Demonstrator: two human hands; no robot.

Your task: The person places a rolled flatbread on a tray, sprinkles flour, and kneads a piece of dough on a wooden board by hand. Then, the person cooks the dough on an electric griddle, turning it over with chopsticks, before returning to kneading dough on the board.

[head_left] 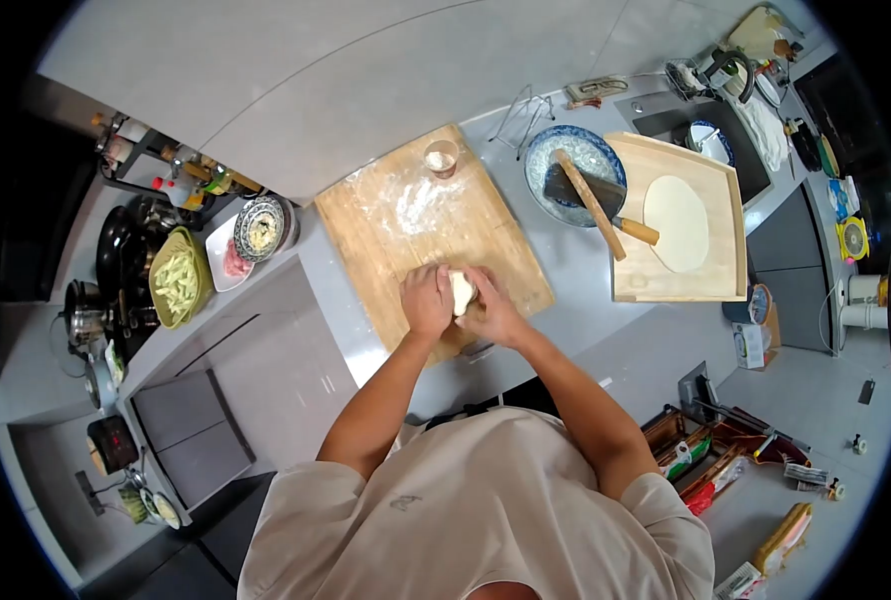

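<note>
Between my two hands is a pale lump of dough point(462, 293), held over the near part of a wooden board point(496, 235). My left hand point(428, 300) presses on the dough's left side with its fingers together. Curled around the right side is my right hand point(490, 308). White flour point(414, 203) is scattered across the board's far half. A small cup point(441, 159) with something white inside stands near the board's far edge.
Right of the board, a rolling pin point(591, 205) and a cleaver point(638, 231) lie across a blue-rimmed bowl point(538, 150). A flat dough sheet point(677, 224) rests on a wooden tray point(631, 280). At left are a basket of pale green pieces point(178, 287), a meat dish point(228, 262) and a patterned bowl point(262, 230).
</note>
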